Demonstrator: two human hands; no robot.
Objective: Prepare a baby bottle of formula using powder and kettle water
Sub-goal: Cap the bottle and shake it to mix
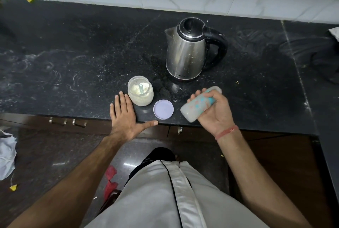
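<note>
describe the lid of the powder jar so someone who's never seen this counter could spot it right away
Start at the steel kettle on the black counter and come toward the counter's front edge. The lid lies flat there, between the open powder jar and the bottle in the right hand. It is the only flat, pale lilac disc.

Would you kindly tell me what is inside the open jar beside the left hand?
The jar holds pale formula powder with a light blue-green scoop standing in it. The scoop's bowl is buried, so how full it is cannot be seen. The jar's lid lies apart on the counter.
</note>
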